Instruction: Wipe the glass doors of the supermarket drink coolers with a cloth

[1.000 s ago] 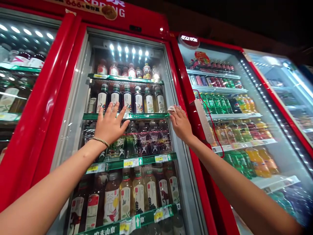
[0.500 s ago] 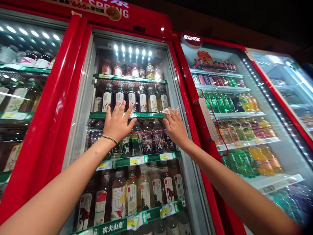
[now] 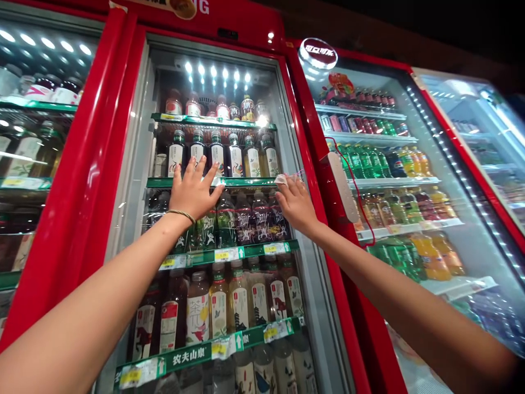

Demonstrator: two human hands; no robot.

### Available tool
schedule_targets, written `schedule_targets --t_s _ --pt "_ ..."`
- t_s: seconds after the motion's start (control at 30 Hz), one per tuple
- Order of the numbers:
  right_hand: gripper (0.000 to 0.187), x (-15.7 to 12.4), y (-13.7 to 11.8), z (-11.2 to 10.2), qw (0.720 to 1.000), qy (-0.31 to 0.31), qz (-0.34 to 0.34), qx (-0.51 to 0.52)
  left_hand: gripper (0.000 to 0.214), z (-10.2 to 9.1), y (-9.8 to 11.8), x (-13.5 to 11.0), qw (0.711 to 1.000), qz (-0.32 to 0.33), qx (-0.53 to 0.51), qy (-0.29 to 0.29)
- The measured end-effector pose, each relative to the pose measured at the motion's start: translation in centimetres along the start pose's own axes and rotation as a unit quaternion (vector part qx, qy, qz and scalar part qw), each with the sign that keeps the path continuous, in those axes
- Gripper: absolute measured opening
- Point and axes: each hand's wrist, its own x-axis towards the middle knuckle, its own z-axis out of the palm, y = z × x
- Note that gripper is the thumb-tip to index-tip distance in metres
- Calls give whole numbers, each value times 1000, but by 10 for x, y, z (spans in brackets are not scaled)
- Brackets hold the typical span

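My left hand (image 3: pixel 192 189) lies flat with fingers spread against the glass door (image 3: pixel 135 164) of a red drinks fridge, at the level of the second green shelf (image 3: pixel 250 182). My right hand (image 3: pixel 294 202) presses a small white cloth (image 3: pixel 281 179) onto the same glass near the door's right edge, fingers closed over it. Behind the glass stand rows of bottled tea (image 3: pixel 229 156) and shrink-wrapped dark bottles (image 3: pixel 254 219). A thin band circles my left wrist.
A second red fridge (image 3: pixel 394 180) with green, orange and dark soda bottles stands to the right, with a white door handle (image 3: pixel 342 186) and a red cord. Another red fridge door (image 3: pixel 33 142) is at the left. Lower shelves hold more tea bottles (image 3: pixel 221 312).
My right hand with the cloth slid left along the glass from the door's right frame. The left hand stayed flat on the glass; the view shifted slightly.
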Motion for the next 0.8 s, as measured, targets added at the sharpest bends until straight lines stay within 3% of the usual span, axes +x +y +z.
schedule_targets --t_s 0.13,0.23,0.33,0.43,0.53,0.7,0.8 --pt "65 19 5 -5 999 -26 -37 13 67 -1 0 -1 1000 1 0 -5" --pt "68 28 14 -9 999 -3 34 20 67 -2 1 -1 1000 -3 -1 -8" --pt "72 17 1 -5 998 9 69 11 66 -2 1 -1 1000 -4 -5 -6" --pt "68 8 -21 1 1000 -7 7 -1 66 -1 0 -1 1000 0 -10 -5" --pt "63 19 -22 -1 999 -19 -40 -5 66 1 -1 -1 1000 1 -16 -7" --pt "69 23 -3 -10 998 -11 60 2 66 1 -2 0 1000 1 -24 -11" --pt "68 11 -17 -6 999 -13 43 0 66 0 -1 -1 999 4 -34 -9"
